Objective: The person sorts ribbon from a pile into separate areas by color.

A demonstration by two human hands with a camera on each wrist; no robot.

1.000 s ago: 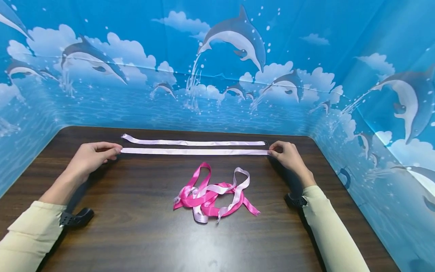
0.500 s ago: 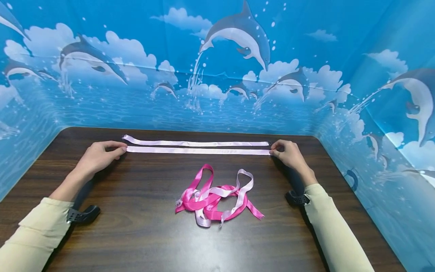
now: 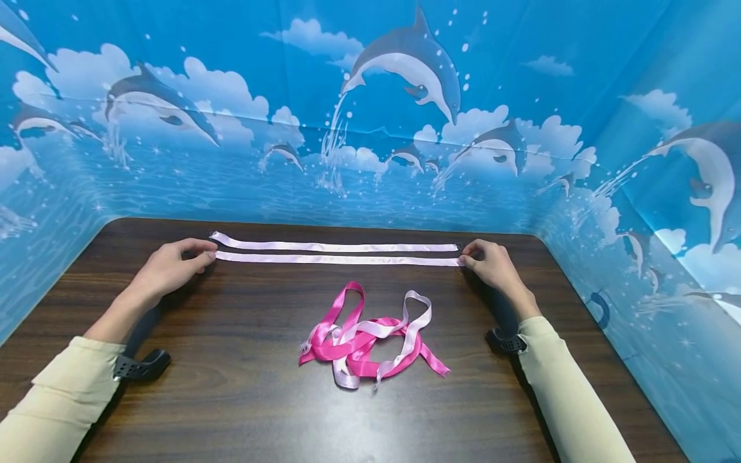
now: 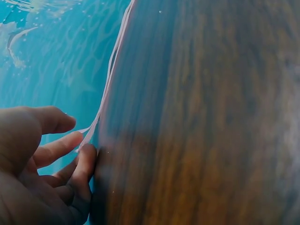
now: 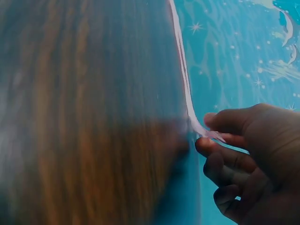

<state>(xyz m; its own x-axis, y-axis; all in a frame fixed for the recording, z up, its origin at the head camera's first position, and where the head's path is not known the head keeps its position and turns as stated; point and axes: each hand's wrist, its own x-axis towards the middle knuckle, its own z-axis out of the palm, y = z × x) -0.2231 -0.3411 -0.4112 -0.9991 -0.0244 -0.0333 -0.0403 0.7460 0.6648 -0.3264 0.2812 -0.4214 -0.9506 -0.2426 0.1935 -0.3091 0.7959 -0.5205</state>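
A pale lilac ribbon [image 3: 341, 260] lies stretched straight across the back of the table. My left hand [image 3: 173, 265] pinches its left end between thumb and fingertips; in the left wrist view, that end meets the fingertips [image 4: 86, 149]. At the right end, my right hand [image 3: 489, 262] pinches the same ribbon, whose tip shows between the fingers [image 5: 206, 144] in the right wrist view. Just behind and parallel runs a second lilac ribbon [image 3: 341, 247], its left end curling up slightly. Nearer me, bright pink ribbon [image 3: 370, 368] and lilac ribbon [image 3: 421, 316] lie in a loose tangle.
The dark wood table [image 3: 243, 411] has rounded back corners. A blue dolphin-printed cloth [image 3: 231, 173] hangs along its back and sides. Black wrist straps [image 3: 141, 366] sit at the sleeve cuffs.
My left hand has shifted slightly right with the front ribbon's left end. The right hand stays at the other end. The view has moved a little; the tangled ribbons lie as before.
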